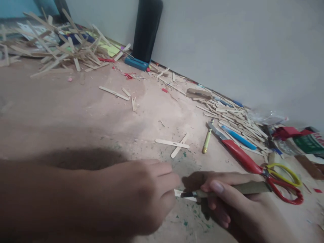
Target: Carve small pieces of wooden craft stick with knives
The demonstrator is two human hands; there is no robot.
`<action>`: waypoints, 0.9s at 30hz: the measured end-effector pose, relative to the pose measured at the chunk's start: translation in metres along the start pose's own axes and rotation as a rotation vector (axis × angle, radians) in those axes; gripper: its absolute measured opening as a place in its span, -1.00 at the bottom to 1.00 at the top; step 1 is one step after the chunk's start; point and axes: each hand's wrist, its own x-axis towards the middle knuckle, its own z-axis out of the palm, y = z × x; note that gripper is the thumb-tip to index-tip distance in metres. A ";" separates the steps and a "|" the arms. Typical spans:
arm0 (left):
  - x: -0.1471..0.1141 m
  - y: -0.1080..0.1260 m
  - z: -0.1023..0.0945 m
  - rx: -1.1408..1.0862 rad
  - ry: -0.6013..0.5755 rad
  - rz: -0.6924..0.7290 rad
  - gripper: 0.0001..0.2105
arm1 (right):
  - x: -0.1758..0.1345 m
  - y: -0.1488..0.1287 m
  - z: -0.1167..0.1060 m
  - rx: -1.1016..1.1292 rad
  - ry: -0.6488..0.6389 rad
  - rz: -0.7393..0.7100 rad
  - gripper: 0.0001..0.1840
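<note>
My left hand (149, 192) is closed over a pale wooden craft stick (191, 199), whose end pokes out beside its fingers; the rest of the stick is hidden. In my right hand (235, 199) is a carving tool (249, 188) with an olive-grey handle, gripped like a pen. The tool's dark metal tip points left and lies over the stick's visible end; the exact blade shape is too blurred to tell. Just beyond the hands, two craft sticks (165, 143) lie crossed. A short yellow pencil (207, 138) lies to their right.
Red-handled scissors (238, 155), one loop yellow, lie beyond my right hand beside a blue pen-like tool (239, 137). Many craft sticks are heaped along the wall (227, 44) and in a tangled pile (68, 50) at far left. A dark upright object (146, 30) leans there.
</note>
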 end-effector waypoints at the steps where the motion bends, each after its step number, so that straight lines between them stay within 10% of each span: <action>1: 0.000 -0.001 0.001 0.002 0.000 0.004 -0.80 | 0.001 0.000 0.000 0.006 0.004 -0.001 -0.33; 27: -0.010 -0.008 0.014 -0.003 0.087 -0.011 -0.89 | 0.008 0.000 -0.009 0.127 0.002 -0.101 -0.41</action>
